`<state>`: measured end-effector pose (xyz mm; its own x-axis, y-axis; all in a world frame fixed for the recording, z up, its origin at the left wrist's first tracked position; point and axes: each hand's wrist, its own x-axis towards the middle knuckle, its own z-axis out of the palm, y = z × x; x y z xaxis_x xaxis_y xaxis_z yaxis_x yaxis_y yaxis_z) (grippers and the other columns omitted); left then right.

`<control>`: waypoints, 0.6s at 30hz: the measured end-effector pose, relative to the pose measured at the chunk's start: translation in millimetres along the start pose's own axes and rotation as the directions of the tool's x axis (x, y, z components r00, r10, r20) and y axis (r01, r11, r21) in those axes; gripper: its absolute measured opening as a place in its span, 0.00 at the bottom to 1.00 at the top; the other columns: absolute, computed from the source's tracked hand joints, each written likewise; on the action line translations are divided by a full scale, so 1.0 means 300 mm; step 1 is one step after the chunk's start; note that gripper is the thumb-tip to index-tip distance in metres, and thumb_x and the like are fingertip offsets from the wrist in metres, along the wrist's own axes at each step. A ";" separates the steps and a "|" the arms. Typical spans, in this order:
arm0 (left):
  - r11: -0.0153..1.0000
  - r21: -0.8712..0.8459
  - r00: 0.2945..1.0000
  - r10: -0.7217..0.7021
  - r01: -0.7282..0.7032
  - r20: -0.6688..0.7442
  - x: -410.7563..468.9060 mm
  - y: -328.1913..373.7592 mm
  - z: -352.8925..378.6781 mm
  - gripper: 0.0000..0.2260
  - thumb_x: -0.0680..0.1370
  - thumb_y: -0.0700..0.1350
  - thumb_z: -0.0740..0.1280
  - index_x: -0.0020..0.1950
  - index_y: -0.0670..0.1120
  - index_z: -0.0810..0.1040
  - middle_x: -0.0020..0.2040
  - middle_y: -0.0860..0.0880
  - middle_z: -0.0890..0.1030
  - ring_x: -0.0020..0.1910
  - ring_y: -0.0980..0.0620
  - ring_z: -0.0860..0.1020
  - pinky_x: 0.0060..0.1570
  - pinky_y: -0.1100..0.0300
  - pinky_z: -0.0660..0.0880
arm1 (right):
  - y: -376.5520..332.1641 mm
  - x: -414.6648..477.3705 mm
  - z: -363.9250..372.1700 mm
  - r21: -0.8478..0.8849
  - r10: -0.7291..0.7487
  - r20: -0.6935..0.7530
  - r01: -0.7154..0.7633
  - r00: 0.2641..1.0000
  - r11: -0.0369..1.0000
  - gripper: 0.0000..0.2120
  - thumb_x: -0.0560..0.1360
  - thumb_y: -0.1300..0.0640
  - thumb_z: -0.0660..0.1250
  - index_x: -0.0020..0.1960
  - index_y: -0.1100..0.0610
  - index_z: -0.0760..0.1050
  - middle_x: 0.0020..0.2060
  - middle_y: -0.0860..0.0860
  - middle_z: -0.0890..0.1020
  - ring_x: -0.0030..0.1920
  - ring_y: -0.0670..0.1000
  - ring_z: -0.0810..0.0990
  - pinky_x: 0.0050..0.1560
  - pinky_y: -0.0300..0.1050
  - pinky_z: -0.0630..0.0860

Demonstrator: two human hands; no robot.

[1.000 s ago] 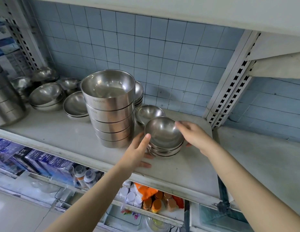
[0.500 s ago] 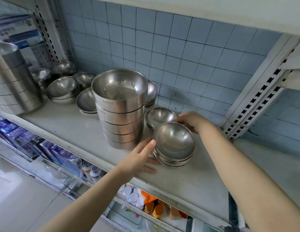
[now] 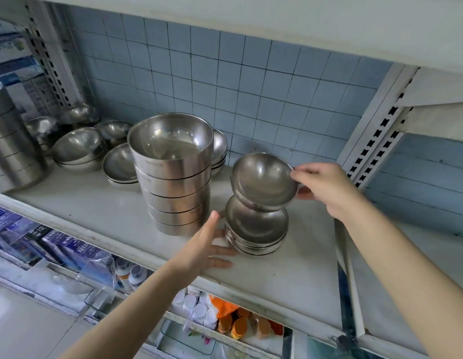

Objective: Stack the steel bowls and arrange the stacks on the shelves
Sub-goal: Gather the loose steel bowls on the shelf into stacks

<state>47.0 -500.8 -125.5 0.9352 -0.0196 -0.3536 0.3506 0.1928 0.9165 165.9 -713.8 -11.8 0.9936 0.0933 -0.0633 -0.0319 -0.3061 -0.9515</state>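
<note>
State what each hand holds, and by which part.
The right hand pinches a small steel bowl by its right rim, above the short stack. The left hand holds nothing, resting beside that stack.

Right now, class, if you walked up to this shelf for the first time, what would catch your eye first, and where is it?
First, the small steel bowl pinched at its rim by the right hand, held tilted just above a low stack of similar bowls that the left hand steadies. Next, the tall stack of deep bowls immediately to the left.

Blue tiled wall (image 3: pixel 251 81), boxed goods (image 3: pixel 57 247), white-capped bottles (image 3: pixel 199 308)
</note>
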 end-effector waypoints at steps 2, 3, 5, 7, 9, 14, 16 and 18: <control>1.000 -0.007 1.000 -0.011 0.012 0.007 -0.005 0.013 -0.005 0.30 0.67 0.73 0.52 0.66 0.65 0.68 0.58 0.53 0.78 0.50 0.45 0.85 0.45 0.51 0.81 | 0.037 -0.071 0.018 -0.111 -0.008 -0.006 0.008 1.000 0.994 0.03 0.76 0.64 0.71 0.46 0.58 0.83 0.40 0.52 0.85 0.34 0.46 0.84 0.34 0.38 0.80; 1.000 0.000 1.000 -0.020 0.020 0.011 -0.007 0.018 -0.007 0.31 0.66 0.73 0.52 0.66 0.65 0.67 0.58 0.54 0.78 0.50 0.45 0.85 0.46 0.51 0.81 | 0.056 -0.097 0.028 -0.147 -0.023 -0.027 0.019 0.999 0.989 0.03 0.76 0.63 0.72 0.46 0.57 0.84 0.39 0.51 0.85 0.34 0.47 0.84 0.34 0.38 0.80; 0.999 0.024 1.000 -0.021 0.020 0.014 -0.016 0.028 -0.013 0.31 0.66 0.73 0.52 0.66 0.64 0.66 0.59 0.54 0.78 0.51 0.45 0.85 0.47 0.50 0.81 | 0.091 -0.131 0.045 -0.187 -0.067 -0.082 0.051 0.994 0.981 0.04 0.75 0.64 0.72 0.44 0.56 0.84 0.38 0.50 0.85 0.33 0.48 0.85 0.35 0.41 0.82; 0.999 0.034 1.000 -0.015 0.015 -0.003 -0.028 0.035 -0.025 0.31 0.66 0.73 0.54 0.66 0.62 0.68 0.60 0.53 0.78 0.52 0.45 0.84 0.50 0.50 0.81 | 0.119 -0.149 0.057 -0.233 -0.114 -0.128 0.082 0.985 0.969 0.06 0.75 0.64 0.72 0.42 0.54 0.83 0.36 0.51 0.85 0.32 0.48 0.85 0.36 0.44 0.84; 0.999 0.040 0.999 -0.013 0.014 -0.047 -0.052 0.035 -0.049 0.28 0.72 0.69 0.59 0.66 0.55 0.72 0.60 0.52 0.80 0.52 0.45 0.84 0.51 0.50 0.81 | 0.143 -0.157 0.065 -0.267 -0.125 -0.162 0.079 0.979 0.961 0.06 0.74 0.63 0.72 0.42 0.53 0.83 0.35 0.50 0.85 0.35 0.51 0.85 0.42 0.51 0.85; 0.973 0.230 0.924 0.099 -0.013 -0.368 -0.140 -0.005 -0.197 0.14 0.78 0.51 0.68 0.48 0.40 0.78 0.47 0.39 0.83 0.39 0.46 0.85 0.49 0.44 0.81 | 0.149 -0.168 0.077 -0.190 0.095 -0.077 -0.108 0.992 0.976 0.13 0.77 0.47 0.70 0.60 0.48 0.77 0.50 0.48 0.81 0.50 0.51 0.82 0.51 0.57 0.83; 0.897 0.438 0.823 0.289 -0.054 -0.489 -0.165 0.016 -0.260 0.18 0.74 0.54 0.72 0.54 0.44 0.73 0.56 0.44 0.79 0.43 0.47 0.84 0.50 0.44 0.80 | 0.135 -0.184 0.097 -0.051 0.309 0.075 -0.306 0.948 0.951 0.12 0.78 0.45 0.69 0.60 0.43 0.73 0.53 0.48 0.80 0.51 0.53 0.82 0.47 0.57 0.84; 0.830 0.545 0.813 0.398 -0.121 -0.425 -0.153 0.047 -0.312 0.34 0.70 0.55 0.76 0.70 0.50 0.65 0.70 0.49 0.67 0.54 0.48 0.78 0.55 0.49 0.77 | 0.136 -0.186 0.119 0.008 0.418 0.148 -0.424 0.896 0.906 0.10 0.79 0.47 0.68 0.58 0.44 0.73 0.53 0.50 0.79 0.52 0.58 0.82 0.47 0.61 0.84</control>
<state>4.2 -405.3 -113.9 0.8787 0.4774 -0.0027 0.2050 -0.3721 0.9052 105.2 -697.6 -57.9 0.8614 0.0955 -0.4989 -0.4508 -0.3088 -0.8375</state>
